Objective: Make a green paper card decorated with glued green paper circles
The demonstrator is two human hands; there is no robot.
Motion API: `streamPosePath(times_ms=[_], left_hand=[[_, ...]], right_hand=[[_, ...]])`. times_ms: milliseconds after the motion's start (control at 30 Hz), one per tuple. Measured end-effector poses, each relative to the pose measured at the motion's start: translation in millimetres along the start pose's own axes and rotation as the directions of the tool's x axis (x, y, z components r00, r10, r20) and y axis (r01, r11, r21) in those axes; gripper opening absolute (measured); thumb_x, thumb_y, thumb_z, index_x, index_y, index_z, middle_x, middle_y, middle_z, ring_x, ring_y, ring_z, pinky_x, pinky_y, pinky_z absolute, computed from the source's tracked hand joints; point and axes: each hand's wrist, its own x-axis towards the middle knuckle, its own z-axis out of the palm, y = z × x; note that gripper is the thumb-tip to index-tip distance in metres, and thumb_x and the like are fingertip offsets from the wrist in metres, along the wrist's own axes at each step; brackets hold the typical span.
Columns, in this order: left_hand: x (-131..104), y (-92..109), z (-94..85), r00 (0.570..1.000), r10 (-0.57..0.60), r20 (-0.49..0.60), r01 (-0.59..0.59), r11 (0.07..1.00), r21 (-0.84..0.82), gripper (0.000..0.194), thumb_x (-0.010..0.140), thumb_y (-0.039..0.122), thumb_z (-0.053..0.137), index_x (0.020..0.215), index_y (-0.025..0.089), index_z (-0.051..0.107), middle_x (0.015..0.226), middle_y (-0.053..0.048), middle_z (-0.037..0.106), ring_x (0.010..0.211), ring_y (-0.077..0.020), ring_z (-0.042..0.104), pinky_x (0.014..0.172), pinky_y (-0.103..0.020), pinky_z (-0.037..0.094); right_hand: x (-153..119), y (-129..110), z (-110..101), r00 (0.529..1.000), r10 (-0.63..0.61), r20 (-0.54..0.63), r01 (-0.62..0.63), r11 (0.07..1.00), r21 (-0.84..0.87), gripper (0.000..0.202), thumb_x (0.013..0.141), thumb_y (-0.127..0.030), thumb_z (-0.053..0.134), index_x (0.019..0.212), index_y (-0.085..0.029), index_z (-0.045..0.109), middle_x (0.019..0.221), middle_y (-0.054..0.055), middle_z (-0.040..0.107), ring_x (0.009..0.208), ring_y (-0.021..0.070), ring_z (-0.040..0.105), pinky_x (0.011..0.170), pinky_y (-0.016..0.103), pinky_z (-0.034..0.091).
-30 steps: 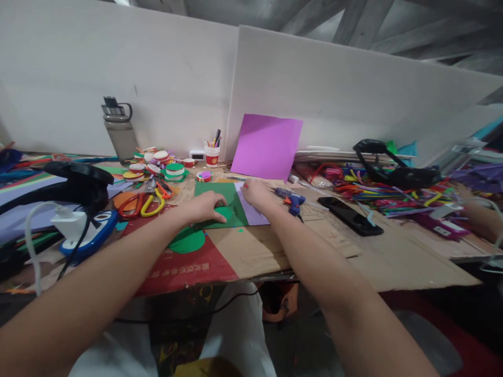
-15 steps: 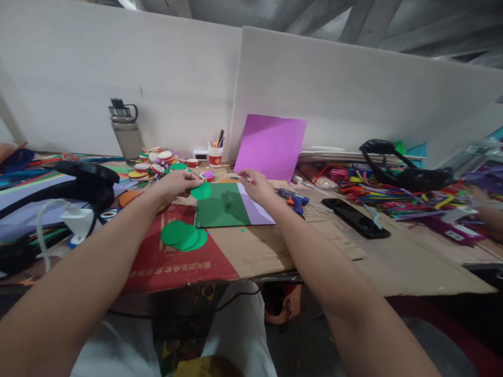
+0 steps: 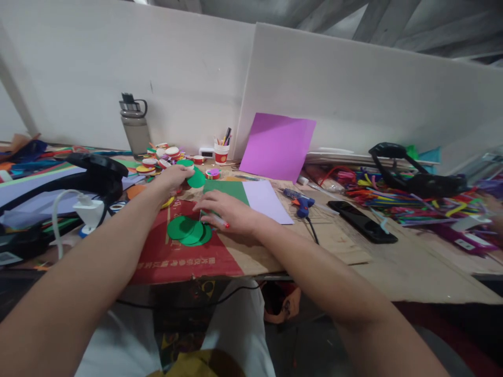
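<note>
My left hand (image 3: 177, 178) pinches a green paper circle (image 3: 197, 179) by its edge, above the far left part of the red and brown cardboard. My right hand (image 3: 228, 210) is closed around a slim pale pen (image 3: 218, 220) with a red end. Its fingertips are beside a small overlapping pile of green paper circles (image 3: 185, 229); whether they touch it I cannot tell. Partly under the right hand lies a dark green sheet (image 3: 228, 190), with a lilac sheet (image 3: 267, 201) adjoining it on the right.
A purple sheet (image 3: 278, 146) leans on the white wall. Around the table are a paper cup of pens (image 3: 221, 153), a blue glue gun (image 3: 302, 204) with its cord, a phone (image 3: 359, 221), a bottle (image 3: 134, 128), a white plug (image 3: 89, 211) and many pipe cleaners (image 3: 377, 196).
My right hand has come left and nearer to me with the pen, from the lilac sheet to the pile of circles. My left hand still holds its circle. The view has shifted slightly.
</note>
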Motion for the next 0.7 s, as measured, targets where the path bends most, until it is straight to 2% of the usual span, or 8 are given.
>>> streamPosePath(times_ms=[133,300,400,533,633,700], left_hand=[[-0.2,0.8,0.5,0.993,0.035,-0.117,-0.048,0.993,-0.106,0.015,0.077,0.015,0.062,0.063,0.015,0.056,0.057,0.0,0.059,0.05,-0.0114,0.055,0.051,-0.022,0.046],[4.0,-4.2,3.8,0.986,0.073,-0.152,-0.099,0.981,-0.17,0.009,0.074,0.016,0.063,0.068,0.015,0.056,0.062,-0.002,0.062,0.055,-0.013,0.058,0.052,-0.023,0.049],[7.1,-4.2,4.6,0.985,0.064,-0.159,-0.103,0.963,-0.251,0.005,0.076,0.015,0.059,0.072,0.014,0.057,0.066,-0.002,0.063,0.055,-0.0136,0.059,0.053,-0.025,0.05],[5.5,2.7,-0.7,0.986,0.025,-0.165,-0.092,0.906,-0.414,0.009,0.082,0.013,0.048,0.081,0.014,0.057,0.067,-0.003,0.064,0.057,-0.0141,0.064,0.048,-0.021,0.049],[3.3,7.1,-7.8,0.975,0.048,-0.215,-0.152,0.854,-0.498,0.009,0.083,0.015,0.049,0.087,0.015,0.057,0.071,-0.003,0.066,0.059,-0.013,0.066,0.039,-0.014,0.039],[3.4,8.2,-12.0,0.969,0.032,-0.244,-0.163,0.826,-0.54,0.01,0.082,0.014,0.051,0.089,0.017,0.057,0.073,-0.002,0.067,0.059,-0.0124,0.067,0.035,-0.012,0.034]], right_hand=[[6.2,-8.8,16.7,0.998,-0.011,0.057,0.015,0.998,-0.063,0.032,0.097,-0.034,0.044,0.122,-0.019,0.056,0.125,0.011,0.058,0.118,0.0207,0.048,0.09,0.034,0.038],[13.1,-14.4,31.1,0.976,-0.077,0.204,0.113,0.979,-0.17,0.027,0.097,-0.032,0.044,0.117,-0.022,0.06,0.118,0.008,0.061,0.107,0.0204,0.051,0.085,0.035,0.031],[13.3,-14.2,32.2,0.977,-0.081,0.199,0.12,0.974,-0.191,0.026,0.097,-0.034,0.044,0.113,-0.022,0.061,0.115,0.007,0.062,0.104,0.0201,0.051,0.084,0.035,0.029],[14.0,-14.3,30.5,0.994,-0.013,0.112,0.033,0.984,-0.176,0.027,0.098,-0.032,0.042,0.115,-0.022,0.06,0.116,0.007,0.061,0.11,0.0197,0.049,0.085,0.035,0.03],[19.2,-15.1,32.4,0.99,0.128,0.064,-0.11,0.965,-0.237,0.029,0.098,-0.028,0.042,0.123,-0.02,0.054,0.123,0.01,0.056,0.114,0.0215,0.047,0.086,0.036,0.034],[26.5,-15.4,35.4,0.97,0.24,0.05,-0.213,0.926,-0.311,0.032,0.095,-0.025,0.045,0.127,-0.019,0.052,0.128,0.013,0.053,0.114,0.0244,0.047,0.087,0.039,0.037]])
